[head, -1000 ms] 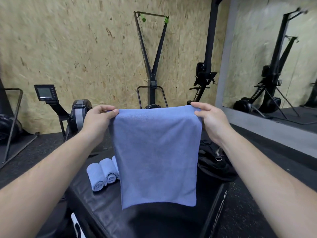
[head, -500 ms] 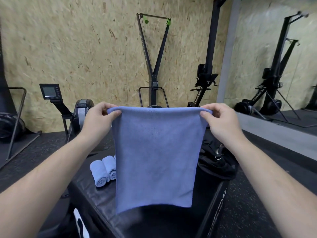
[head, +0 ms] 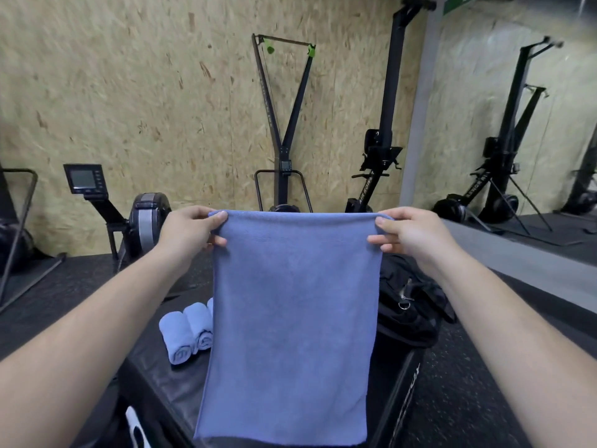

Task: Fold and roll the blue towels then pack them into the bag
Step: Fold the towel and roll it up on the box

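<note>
left grip [head: 190, 231]: pinches the upper left corner of the blue towel [head: 290, 318], thumb on the near side.
right grip [head: 410, 234]: pinches the upper right corner, thumb on the near side.
blue towel: hangs flat in mid-frame, top edge stretched between both grips.
rolled towels [head: 189, 331]: side by side on the black surface [head: 161, 392], lower left, partly hidden behind the hanging towel.
bag [head: 410, 305]: black, just right of the hanging towel.

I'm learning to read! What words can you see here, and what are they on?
"AIR ROWE": on the upright rower, last letter unclear.
Same label, reversed, in the mirror.
Monitor, green sign, box side: too blurred to read.
</note>
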